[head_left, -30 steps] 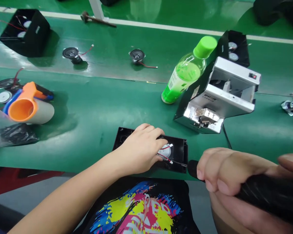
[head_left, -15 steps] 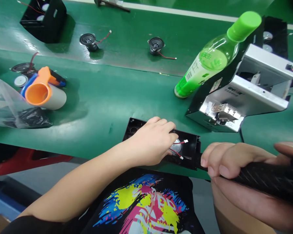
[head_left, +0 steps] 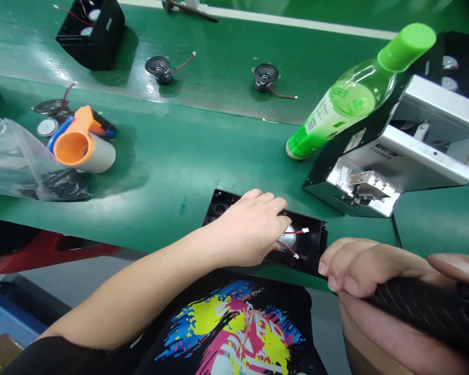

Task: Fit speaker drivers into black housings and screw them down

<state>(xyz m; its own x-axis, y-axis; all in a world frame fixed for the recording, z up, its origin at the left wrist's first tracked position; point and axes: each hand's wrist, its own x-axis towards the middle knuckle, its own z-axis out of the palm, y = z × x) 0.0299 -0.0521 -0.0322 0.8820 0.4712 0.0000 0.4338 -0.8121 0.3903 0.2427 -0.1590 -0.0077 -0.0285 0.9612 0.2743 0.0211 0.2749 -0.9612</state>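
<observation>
My left hand (head_left: 254, 226) is wrapped over a black speaker housing (head_left: 310, 245) at the table's front edge. In the housing sits a silver-backed speaker (head_left: 288, 237), its red leads with white plugs lying loose. The hand covers the middle of the housing. My right hand (head_left: 369, 265) grips a black, ridged handle that looks like an electric screwdriver (head_left: 418, 299). The tool points left at the right end of the housing; its tip is hidden behind my fingers.
A silver-and-black screw feeder (head_left: 410, 156) stands at the right, beside a green-capped bottle (head_left: 336, 109). Loose speakers (head_left: 266, 75) lie at the back near a black box (head_left: 91, 34). An orange-and-blue tape dispenser (head_left: 84, 143) and a plastic bag (head_left: 19, 161) are left.
The whole view has shifted slightly, so things appear a little further right. Both hands keep their grips, with my right hand now closer to the housing's end.
</observation>
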